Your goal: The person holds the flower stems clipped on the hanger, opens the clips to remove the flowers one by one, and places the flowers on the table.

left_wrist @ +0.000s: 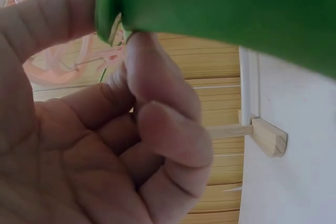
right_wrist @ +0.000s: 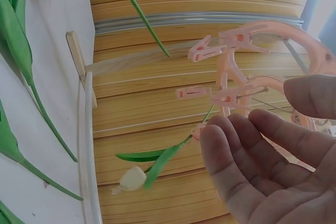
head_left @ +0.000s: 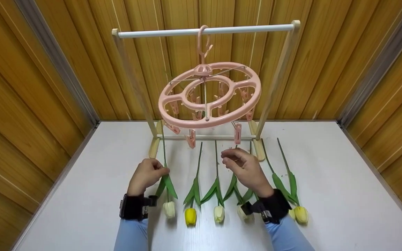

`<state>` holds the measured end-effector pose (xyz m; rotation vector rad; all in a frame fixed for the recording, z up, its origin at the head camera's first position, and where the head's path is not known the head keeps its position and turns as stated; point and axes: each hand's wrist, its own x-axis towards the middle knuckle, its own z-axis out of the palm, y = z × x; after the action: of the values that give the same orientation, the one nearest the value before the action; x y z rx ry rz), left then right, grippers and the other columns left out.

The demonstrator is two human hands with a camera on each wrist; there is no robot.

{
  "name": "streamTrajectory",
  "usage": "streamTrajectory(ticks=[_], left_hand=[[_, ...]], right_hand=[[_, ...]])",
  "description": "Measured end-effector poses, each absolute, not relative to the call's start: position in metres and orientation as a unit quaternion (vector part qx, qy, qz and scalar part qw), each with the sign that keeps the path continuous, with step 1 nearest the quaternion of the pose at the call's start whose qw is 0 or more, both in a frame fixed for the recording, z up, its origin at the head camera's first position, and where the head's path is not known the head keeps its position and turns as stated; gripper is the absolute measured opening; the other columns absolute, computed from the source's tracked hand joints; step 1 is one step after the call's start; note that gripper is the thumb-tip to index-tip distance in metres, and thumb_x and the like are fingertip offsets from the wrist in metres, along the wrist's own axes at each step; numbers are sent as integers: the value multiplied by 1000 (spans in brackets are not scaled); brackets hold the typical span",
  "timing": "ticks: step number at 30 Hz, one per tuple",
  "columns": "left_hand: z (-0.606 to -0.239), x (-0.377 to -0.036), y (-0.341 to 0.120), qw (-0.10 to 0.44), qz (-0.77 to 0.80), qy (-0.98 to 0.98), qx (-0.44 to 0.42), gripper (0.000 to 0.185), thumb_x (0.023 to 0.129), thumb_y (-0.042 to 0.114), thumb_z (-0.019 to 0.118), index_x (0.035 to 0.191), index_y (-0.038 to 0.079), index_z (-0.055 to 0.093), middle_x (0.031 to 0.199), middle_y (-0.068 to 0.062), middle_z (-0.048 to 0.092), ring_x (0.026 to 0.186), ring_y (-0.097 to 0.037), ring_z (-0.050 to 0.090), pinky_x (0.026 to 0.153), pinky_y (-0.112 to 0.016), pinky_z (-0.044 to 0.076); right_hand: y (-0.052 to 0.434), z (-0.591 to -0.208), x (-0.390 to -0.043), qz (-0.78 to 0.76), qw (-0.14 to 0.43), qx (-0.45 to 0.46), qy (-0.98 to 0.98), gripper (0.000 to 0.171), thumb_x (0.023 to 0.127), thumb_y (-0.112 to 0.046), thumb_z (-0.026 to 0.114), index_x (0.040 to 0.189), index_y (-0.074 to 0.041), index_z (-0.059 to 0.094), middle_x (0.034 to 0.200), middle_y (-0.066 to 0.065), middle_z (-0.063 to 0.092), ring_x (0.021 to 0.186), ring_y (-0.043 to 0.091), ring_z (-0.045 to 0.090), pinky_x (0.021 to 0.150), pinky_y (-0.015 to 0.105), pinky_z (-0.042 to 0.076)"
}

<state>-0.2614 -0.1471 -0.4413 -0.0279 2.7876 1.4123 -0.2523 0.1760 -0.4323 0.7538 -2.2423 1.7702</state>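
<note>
My left hand [head_left: 147,173] pinches a white tulip [head_left: 169,210] where its leaves meet the stem; the bloom hangs below and the stem points up. In the left wrist view the green leaf [left_wrist: 220,11] crosses in front of the fingers. My right hand [head_left: 247,170] is apart from the table, below the hanger's front clip [head_left: 237,134], fingers relaxed and holding nothing. Above both hands is the round pink clip hanger [head_left: 211,123]. Beyond the right fingers, the right wrist view shows another white tulip [right_wrist: 132,178], its stem running up to a pink clip partly hidden by the hand.
The hanger hooks over the white bar [head_left: 159,33] of a wooden stand. Several tulips lie on the white table [head_left: 344,195], among them a yellow one [head_left: 190,217], a white one [head_left: 218,213] and a pale yellow one [head_left: 301,215]. Wood-patterned walls [head_left: 319,69] enclose the back and sides.
</note>
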Motion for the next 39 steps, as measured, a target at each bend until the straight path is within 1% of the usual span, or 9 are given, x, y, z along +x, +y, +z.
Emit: streamTrajectory(ticks=[8, 14, 18, 22, 27, 30, 34, 39], left_hand=[[-451, -265, -140, 39, 435, 899, 4, 20, 83, 13, 75, 65, 6, 66, 63, 3, 53, 61, -15, 45, 55, -27, 33], [-457, -267, -133, 51, 412, 910, 12, 31, 81, 12, 76, 58, 11, 56, 57, 5, 43, 55, -13, 39, 51, -27, 29], [-462, -269, -129, 48, 391, 919, 18, 36, 80, 11, 75, 54, 14, 50, 54, 7, 38, 52, -12, 36, 50, -26, 26], [-467, -271, -124, 52, 374, 926, 10, 35, 79, 10, 74, 54, 13, 50, 55, 6, 40, 53, -13, 38, 49, -26, 28], [-473, -272, -119, 55, 364, 930, -9, 29, 80, 10, 74, 58, 10, 54, 59, 2, 48, 56, -16, 46, 51, -27, 35], [-476, -273, -116, 52, 362, 930, -17, 26, 80, 9, 73, 60, 8, 57, 60, 0, 50, 56, -17, 48, 51, -27, 38], [-481, -274, -112, 47, 357, 933, -19, 24, 79, 7, 72, 60, 7, 58, 60, 0, 51, 56, -17, 48, 51, -28, 38], [-486, -274, -109, 34, 346, 937, -8, 26, 78, 7, 71, 58, 8, 54, 59, 0, 49, 55, -17, 46, 51, -28, 37]], right_hand=[[173, -440, -256, 572, 84, 266, -771, 23, 102, -5, 63, 122, 5, 68, 116, 20, 68, 104, 23, 68, 87, 26, 56], [169, -442, -255, 547, 85, 259, -791, 22, 103, -12, 64, 122, -2, 71, 116, 13, 69, 104, 24, 66, 84, 28, 55], [166, -443, -255, 543, 85, 259, -794, 21, 103, -12, 64, 120, -3, 71, 115, 12, 70, 103, 25, 66, 83, 27, 54], [164, -445, -256, 546, 85, 260, -792, 21, 102, -11, 64, 120, -1, 71, 115, 14, 70, 102, 25, 67, 83, 27, 55], [162, -448, -257, 538, 82, 261, -797, 21, 102, -11, 65, 119, -1, 72, 113, 13, 71, 101, 26, 67, 84, 29, 55], [161, -449, -257, 534, 77, 262, -800, 21, 102, -11, 65, 119, -1, 72, 113, 13, 71, 101, 26, 67, 85, 31, 55], [160, -449, -257, 532, 76, 265, -800, 22, 102, -12, 64, 120, -1, 71, 114, 13, 70, 101, 26, 67, 84, 31, 55], [160, -449, -257, 532, 78, 270, -799, 22, 103, -12, 64, 120, -1, 72, 114, 13, 71, 99, 26, 68, 83, 30, 55]])
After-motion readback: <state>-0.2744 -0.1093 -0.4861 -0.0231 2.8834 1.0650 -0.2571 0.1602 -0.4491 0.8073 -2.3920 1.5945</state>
